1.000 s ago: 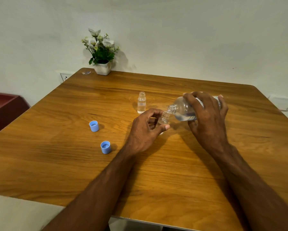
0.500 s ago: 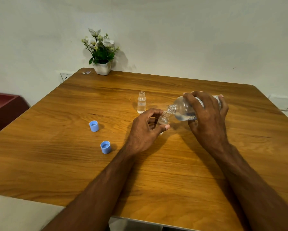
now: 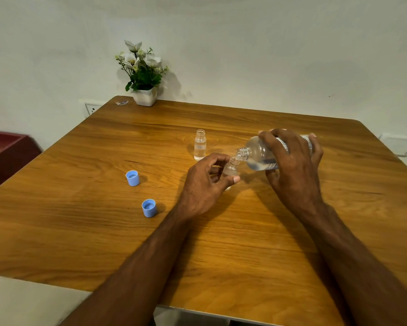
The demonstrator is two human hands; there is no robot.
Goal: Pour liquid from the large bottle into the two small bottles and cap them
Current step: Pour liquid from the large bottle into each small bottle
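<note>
Two blue caps (image 3: 140, 194) on wooden table (image 3: 80, 231)

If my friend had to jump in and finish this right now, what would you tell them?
Left hand grips the near small bottle upright on the table.
Right hand holds the large bottle tipped, its mouth at that small bottle's mouth.
The far small bottle stands alone, uncapped, with clear liquid inside.
Two blue caps lie open side up to the left.
Done: far bottle seems filled.
Left: finish this pour, set the large bottle down, cap both small bottles.
</note>
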